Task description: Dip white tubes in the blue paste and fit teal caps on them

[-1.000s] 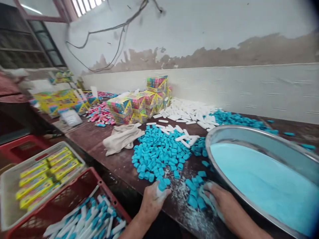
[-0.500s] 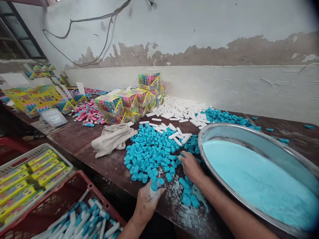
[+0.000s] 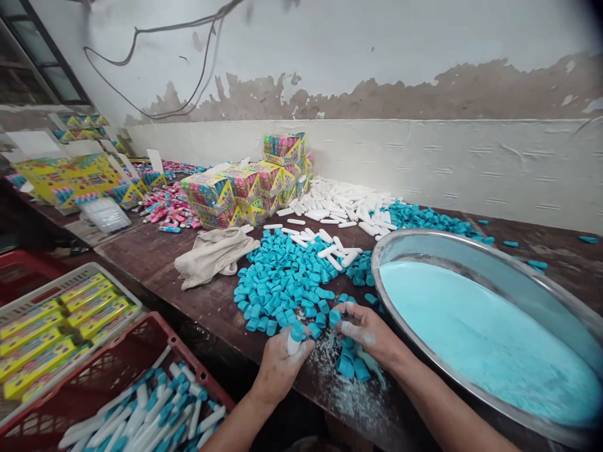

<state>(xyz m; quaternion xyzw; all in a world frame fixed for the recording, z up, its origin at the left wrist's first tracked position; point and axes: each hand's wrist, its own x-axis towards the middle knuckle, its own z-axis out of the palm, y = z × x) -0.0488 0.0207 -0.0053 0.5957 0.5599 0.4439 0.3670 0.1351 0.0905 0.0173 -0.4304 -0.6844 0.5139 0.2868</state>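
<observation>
My left hand (image 3: 281, 364) is closed round a white tube with a blue cap (image 3: 295, 334), held cap end up at the table's front edge. Between finger and thumb of my right hand (image 3: 370, 329) is a loose blue cap (image 3: 335, 317). White powder dusts the right fingers. Just beyond both hands spreads a heap of blue caps (image 3: 282, 282). A few more caps (image 3: 352, 365) lie in spilled powder below my right hand. White tubes (image 3: 339, 204) are piled behind the caps.
A large metal basin (image 3: 471, 235) of pale blue powder stands close on the right. At lower left are a red crate (image 3: 164, 333) of capped tubes and a white basket (image 3: 106, 269) of yellow boxes. A cloth glove (image 3: 211, 257) and stacked candy-coloured packs (image 3: 254, 188) lie farther back.
My right hand has lifted a blue cap from the heap and turned toward the left hand. The left hand still holds its capped tube, slightly higher in view.
</observation>
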